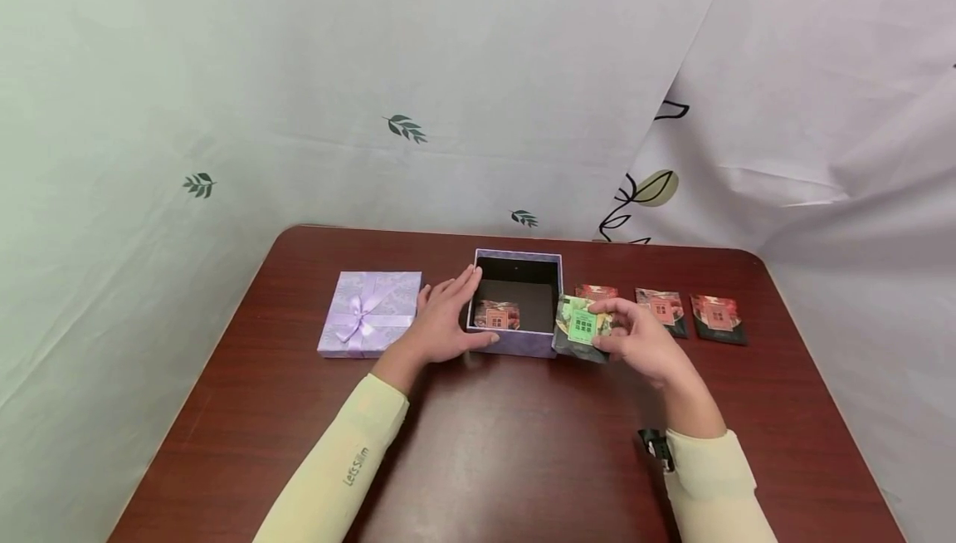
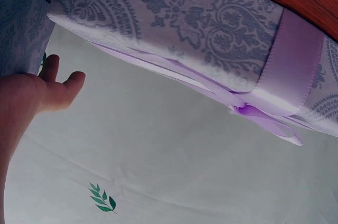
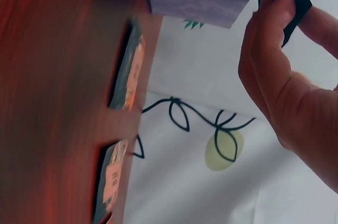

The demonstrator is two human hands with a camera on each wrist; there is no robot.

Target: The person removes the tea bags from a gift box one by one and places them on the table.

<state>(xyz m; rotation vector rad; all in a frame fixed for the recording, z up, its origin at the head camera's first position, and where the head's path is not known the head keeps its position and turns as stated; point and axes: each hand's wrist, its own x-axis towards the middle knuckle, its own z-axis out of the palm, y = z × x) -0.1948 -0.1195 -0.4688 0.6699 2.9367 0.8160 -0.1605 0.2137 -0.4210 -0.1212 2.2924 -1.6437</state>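
My right hand (image 1: 644,344) pinches a square sachet with a green label (image 1: 582,325) between thumb and fingers, tilted at the right front corner of the open box (image 1: 518,344). In the right wrist view the sachet's dark edge (image 3: 299,3) shows between the fingertips. One red-labelled sachet (image 1: 497,315) lies inside the box at its front left. My left hand (image 1: 446,320) rests against the box's left side, fingers stretched along the wall and thumb at the front edge. In the left wrist view part of this hand (image 2: 55,87) shows beside the patterned box wall.
Left of the box lies its purple lid (image 1: 373,310) with a ribbon bow. On the right, two red-labelled sachets (image 1: 663,311) (image 1: 717,318) lie apart on the brown table (image 1: 515,443). Another sachet (image 1: 596,291) is partly hidden behind the green one. A pale curtain hangs behind.
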